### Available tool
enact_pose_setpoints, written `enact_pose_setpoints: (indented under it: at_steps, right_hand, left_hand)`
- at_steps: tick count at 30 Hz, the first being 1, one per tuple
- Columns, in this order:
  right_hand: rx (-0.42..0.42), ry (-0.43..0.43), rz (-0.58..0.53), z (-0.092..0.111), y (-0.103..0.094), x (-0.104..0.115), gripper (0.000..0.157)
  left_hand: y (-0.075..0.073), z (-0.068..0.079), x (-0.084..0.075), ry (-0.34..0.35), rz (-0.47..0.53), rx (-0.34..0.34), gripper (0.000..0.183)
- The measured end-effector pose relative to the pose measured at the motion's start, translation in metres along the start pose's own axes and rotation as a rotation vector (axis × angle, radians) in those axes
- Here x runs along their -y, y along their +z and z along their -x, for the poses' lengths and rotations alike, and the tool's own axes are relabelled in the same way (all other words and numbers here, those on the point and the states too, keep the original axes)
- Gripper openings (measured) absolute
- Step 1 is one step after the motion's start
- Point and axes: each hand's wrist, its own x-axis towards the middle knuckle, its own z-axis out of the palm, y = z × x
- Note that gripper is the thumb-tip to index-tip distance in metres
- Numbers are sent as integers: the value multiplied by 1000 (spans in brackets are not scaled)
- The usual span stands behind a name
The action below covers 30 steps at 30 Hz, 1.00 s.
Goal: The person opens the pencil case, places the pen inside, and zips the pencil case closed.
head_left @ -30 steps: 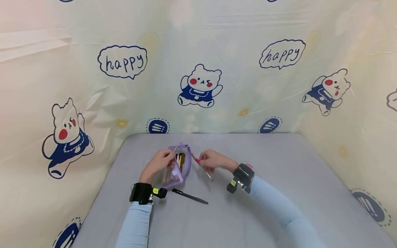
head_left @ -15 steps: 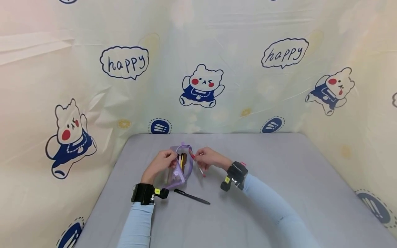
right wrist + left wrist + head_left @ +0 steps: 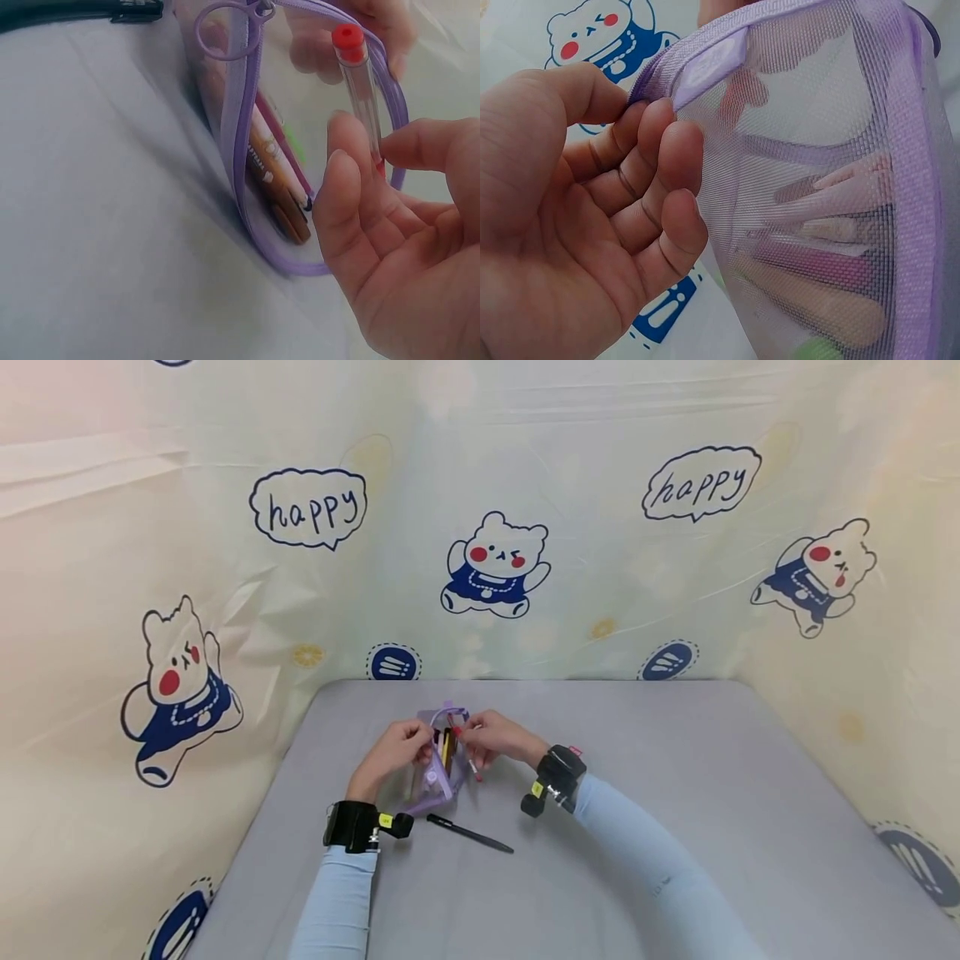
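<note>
A purple mesh pencil case (image 3: pixel 922 225) with its zipper undone lies on the table, several pens and markers inside. My left hand (image 3: pixel 401 747) pinches the edge of its opening between thumb and forefinger, as the left wrist view shows (image 3: pixel 607 202). My right hand (image 3: pixel 498 739) holds a red-and-clear pen (image 3: pixel 364 90) between thumb and fingers, at the right side of the mouth. In the right wrist view a brown marker (image 3: pixel 281 195) shows within the case, and a round zipper pull (image 3: pixel 201 34) hangs at the near end.
A black pen (image 3: pixel 471 833) lies on the grey table (image 3: pixel 637 735) in front of the case. A printed curtain (image 3: pixel 585 460) with bears rises behind the table and along its sides.
My right hand has moved left with the red pen, from beside the pencil case to over its opening. My left hand keeps its pinch on the case's edge.
</note>
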Motion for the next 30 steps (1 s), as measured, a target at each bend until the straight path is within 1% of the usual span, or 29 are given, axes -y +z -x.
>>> enact_pose_setpoints:
  at_steps: [3,4,7,10,11,14,19,24,30]
  right_hand:
    - [-3,-8,-14,-3,2,2,25]
    - [-5,-10,-16,-3,3,3,22]
    - [-10,-13,-30,-5,5,6,17]
    - [-1,-32,-45,-6,8,9,21]
    - [5,-41,-50,-7,9,9,23]
    - [33,-67,-60,-6,12,10,29]
    - [56,-73,-70,-4,11,4,31]
    - [37,-63,-59,3,5,2,34]
    - [5,-59,-42,13,-3,5,36]
  left_hand:
    - [0,-1,2,-3,23,4,29]
    - [0,1,-2,-2,26,8,28]
    - [0,-1,-2,-5,26,11,28]
    - [1,-2,-1,0,17,4,27]
    - [1,-4,3,-2,17,-1,27]
    - [1,-5,5,0,12,-8,26]
    - [1,-4,4,1,5,-6,25]
    - [2,-3,6,-15,-5,-4,25]
    - [2,-4,5,5,-19,-8,27]
